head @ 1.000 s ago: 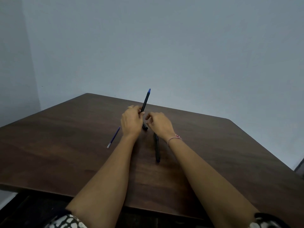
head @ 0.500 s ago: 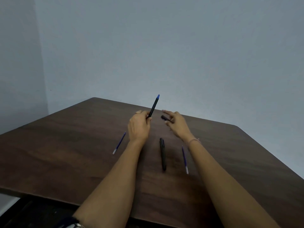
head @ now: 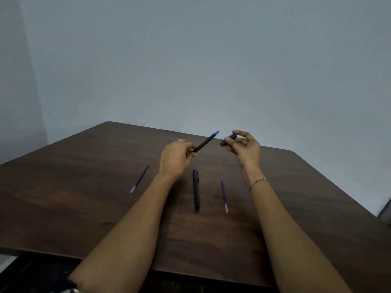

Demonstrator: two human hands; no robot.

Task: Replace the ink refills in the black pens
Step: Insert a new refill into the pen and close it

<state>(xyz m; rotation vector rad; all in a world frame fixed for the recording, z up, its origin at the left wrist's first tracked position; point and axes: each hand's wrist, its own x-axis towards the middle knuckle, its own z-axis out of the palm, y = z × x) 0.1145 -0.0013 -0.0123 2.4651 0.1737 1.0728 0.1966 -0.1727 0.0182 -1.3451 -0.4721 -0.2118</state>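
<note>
Two black pens: the left hand [head: 174,159] grips the held pen [head: 205,142], tipped toward 1 o'clock; the lying pen [head: 196,190] rests on the table [head: 84,208]. Two blue refills flank it, the left refill [head: 139,178] at 9 o'clock and the right refill [head: 224,194] at 3. The right hand [head: 246,149] pinches one dark piece [head: 228,139]. Any lettering is too small to read.

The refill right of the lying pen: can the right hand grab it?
Probably yes: the refill lies uncovered near that wrist. But the right hand pinches a pen piece, likely to be set down first.
</note>
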